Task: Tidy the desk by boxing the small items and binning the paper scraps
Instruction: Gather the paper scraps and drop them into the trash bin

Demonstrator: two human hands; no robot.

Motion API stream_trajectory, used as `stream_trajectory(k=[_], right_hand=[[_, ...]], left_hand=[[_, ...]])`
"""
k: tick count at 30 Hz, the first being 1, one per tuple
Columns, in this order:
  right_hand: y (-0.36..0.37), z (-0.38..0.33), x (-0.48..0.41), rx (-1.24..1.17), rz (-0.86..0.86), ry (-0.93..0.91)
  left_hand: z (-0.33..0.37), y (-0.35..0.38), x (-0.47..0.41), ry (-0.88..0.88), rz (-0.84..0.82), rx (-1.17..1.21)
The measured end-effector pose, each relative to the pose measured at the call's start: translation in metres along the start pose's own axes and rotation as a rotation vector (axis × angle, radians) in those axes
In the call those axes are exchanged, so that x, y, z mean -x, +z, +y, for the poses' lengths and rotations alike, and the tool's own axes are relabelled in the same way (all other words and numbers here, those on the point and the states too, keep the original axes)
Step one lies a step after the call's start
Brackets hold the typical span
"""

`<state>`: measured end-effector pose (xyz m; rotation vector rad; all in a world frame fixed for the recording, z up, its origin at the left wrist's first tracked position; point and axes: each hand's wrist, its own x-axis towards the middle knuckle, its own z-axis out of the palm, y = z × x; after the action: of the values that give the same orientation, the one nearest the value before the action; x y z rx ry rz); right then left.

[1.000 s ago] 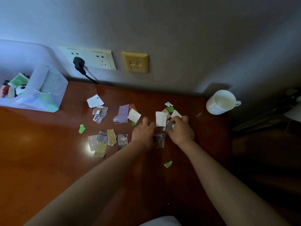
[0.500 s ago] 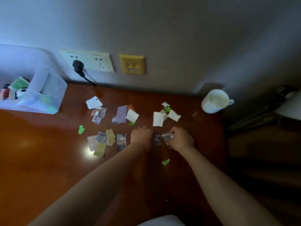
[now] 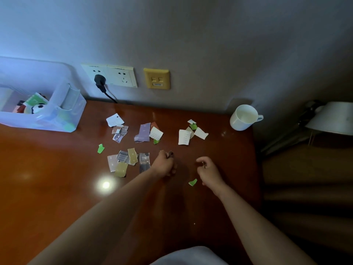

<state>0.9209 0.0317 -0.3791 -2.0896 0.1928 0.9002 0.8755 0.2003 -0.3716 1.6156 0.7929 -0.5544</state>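
Observation:
Torn paper scraps lie scattered on the brown desk (image 3: 57, 188): a white one (image 3: 115, 119), a purple one (image 3: 143, 132), a white slip (image 3: 184, 137), a cluster of grey and olive pieces (image 3: 126, 161), and green bits (image 3: 100, 148) (image 3: 193, 182). My left hand (image 3: 164, 164) is curled and grips dark scraps (image 3: 170, 154) at its fingertips. To its right, apart from it, my right hand (image 3: 207, 170) is curled round a small scrap that barely shows. A clear plastic box (image 3: 63, 115) with small items inside stands at the far left.
A white mug (image 3: 242, 117) stands at the desk's back right corner. Wall sockets with a black plug (image 3: 100, 82) and cable sit behind the desk. A white lampshade (image 3: 332, 117) is off the right edge. The desk's right edge drops to dark floor.
Both hands drew back from the white slips toward me and moved apart. The grey scraps that lay between them are off the desk and in my hands.

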Motion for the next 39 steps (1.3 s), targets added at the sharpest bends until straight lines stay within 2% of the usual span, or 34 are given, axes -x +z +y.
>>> stream_trajectory(k=[2, 5, 10, 15, 17, 21, 24, 29, 33, 39], right_hand=[[0.006, 0.010, 0.004, 0.216, 0.028, -0.063], [0.012, 0.020, 0.013, 0.419, 0.084, -0.044], [0.020, 0.027, 0.018, 0.569, 0.142, -0.058], [0.024, 0.027, 0.015, 0.656, 0.090, -0.098], [0.026, 0.025, 0.011, 0.569, 0.064, -0.114], [0.031, 0.008, 0.008, -0.039, -0.009, -0.042], [0.032, -0.008, 0.006, -0.269, -0.055, 0.047], [0.035, -0.024, -0.003, -0.412, -0.102, 0.108], [0.033, -0.028, -0.012, -0.472, -0.129, 0.131], [0.023, -0.029, -0.025, -0.465, -0.029, 0.127]], left_hand=[[-0.009, 0.003, 0.004, -0.022, -0.002, 0.018], [-0.018, 0.011, 0.007, -0.027, -0.006, -0.009], [-0.024, 0.020, 0.009, -0.008, 0.015, -0.147], [-0.032, 0.015, 0.005, 0.040, 0.128, -0.308], [-0.032, 0.008, 0.002, 0.040, 0.189, -0.315], [-0.029, -0.006, -0.005, 0.023, 0.341, -0.366], [-0.028, -0.012, -0.012, 0.006, 0.399, -0.436], [-0.027, -0.014, -0.024, -0.006, 0.401, -0.590], [-0.026, -0.012, -0.029, 0.065, 0.393, -0.699], [-0.018, -0.011, -0.032, 0.124, 0.283, -0.734]])
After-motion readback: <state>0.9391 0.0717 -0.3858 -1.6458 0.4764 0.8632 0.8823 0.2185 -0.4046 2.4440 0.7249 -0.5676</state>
